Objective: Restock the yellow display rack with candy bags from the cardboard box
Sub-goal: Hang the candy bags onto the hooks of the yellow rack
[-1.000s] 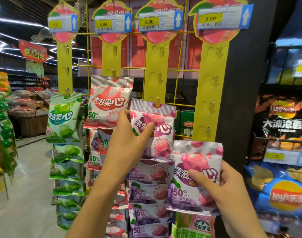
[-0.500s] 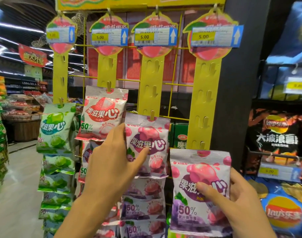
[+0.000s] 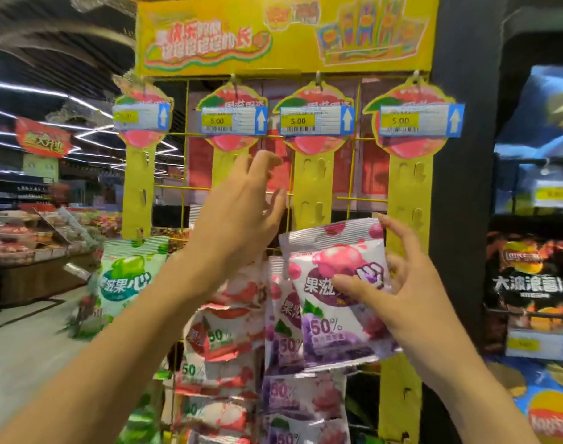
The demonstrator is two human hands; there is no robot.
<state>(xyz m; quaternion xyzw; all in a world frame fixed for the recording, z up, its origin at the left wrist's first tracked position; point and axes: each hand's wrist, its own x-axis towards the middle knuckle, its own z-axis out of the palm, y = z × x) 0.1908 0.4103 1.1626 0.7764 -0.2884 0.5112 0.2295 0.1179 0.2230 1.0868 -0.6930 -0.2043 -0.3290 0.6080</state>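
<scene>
Purple-printed foil, the candy bag [image 3: 328, 261] is gripped in the right hand [image 3: 411, 302], thumb across its front and fingers [image 3: 389, 227] curled behind. It is held just in front of the yellow display rack [image 3: 283, 36], overlapping the hung purple bags [image 3: 302, 395] on the third strip [image 3: 312, 174]. The left hand [image 3: 238, 216] hovers higher beside that strip, fingers loosely spread and holding nothing. To hang the bag well, I would raise its top seal to the lowest free hook, steady the strip with the left hand, and push the seal on squarely without creasing it.
</scene>
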